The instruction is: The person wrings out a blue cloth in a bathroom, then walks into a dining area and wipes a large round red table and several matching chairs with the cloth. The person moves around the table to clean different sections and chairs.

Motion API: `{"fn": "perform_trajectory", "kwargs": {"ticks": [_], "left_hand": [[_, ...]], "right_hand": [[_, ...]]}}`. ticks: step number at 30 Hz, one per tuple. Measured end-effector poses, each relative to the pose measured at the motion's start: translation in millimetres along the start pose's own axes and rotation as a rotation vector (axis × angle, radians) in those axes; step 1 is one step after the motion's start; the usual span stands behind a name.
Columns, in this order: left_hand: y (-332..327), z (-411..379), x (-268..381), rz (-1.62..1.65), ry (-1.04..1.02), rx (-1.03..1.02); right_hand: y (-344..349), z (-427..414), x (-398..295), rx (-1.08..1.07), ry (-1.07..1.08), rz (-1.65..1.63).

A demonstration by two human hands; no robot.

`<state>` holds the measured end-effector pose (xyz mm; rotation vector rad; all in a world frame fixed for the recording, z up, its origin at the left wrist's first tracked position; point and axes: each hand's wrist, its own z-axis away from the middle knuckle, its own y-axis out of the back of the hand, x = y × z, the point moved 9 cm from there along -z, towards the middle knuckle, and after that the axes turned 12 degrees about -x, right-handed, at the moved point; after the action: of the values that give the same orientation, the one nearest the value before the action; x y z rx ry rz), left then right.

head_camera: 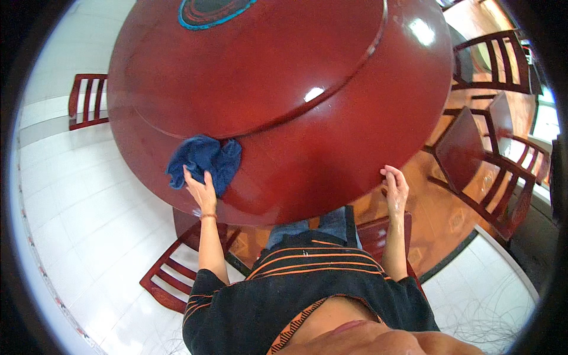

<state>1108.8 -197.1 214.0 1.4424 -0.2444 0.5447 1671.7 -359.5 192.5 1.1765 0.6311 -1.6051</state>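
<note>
A crumpled dark blue cloth (224, 162) lies on the outer ring of a round red-brown wooden table (355, 146). My left hand (202, 191) grips its near side, thumb and fingers on the fabric; a beaded bracelet circles that wrist. The cloth's far edge meets the rim of the raised round turntable (266, 75), on the tabletop's middle. At the table's near right edge is my right hand (396, 188), fingers loosely bent and holding nothing. Its fingertips are at the edge; whether they touch it is unclear. Pale wet-looking patches show on the right wrist.
A wooden chair (171, 277) stands close to my left, another chair (88, 101) beyond the table's left side. Several chairs, including one slatted chair (492, 195), crowd the right. A blue-rimmed round piece (217, 13) sits on the turntable. White tiles (80, 208) cover the left floor.
</note>
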Motion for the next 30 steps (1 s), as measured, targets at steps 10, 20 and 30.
{"fn": "perform_trajectory", "kwargs": {"ticks": [10, 20, 30], "left_hand": [[-115.8, 42.8, 219.7, -0.204, -0.403, -0.107], [-264.4, 1.8, 511.1, -0.169, -0.745, -0.125], [-379.5, -254.9, 769.5, -0.066, -0.700, -0.060]], "right_hand": [[21.1, -0.6, 8.3, -0.076, -0.016, -0.020], [145.1, -72.3, 20.7, -0.075, -0.052, -0.021], [334.4, -14.7, 124.8, 0.264, -0.340, -0.096]]}}
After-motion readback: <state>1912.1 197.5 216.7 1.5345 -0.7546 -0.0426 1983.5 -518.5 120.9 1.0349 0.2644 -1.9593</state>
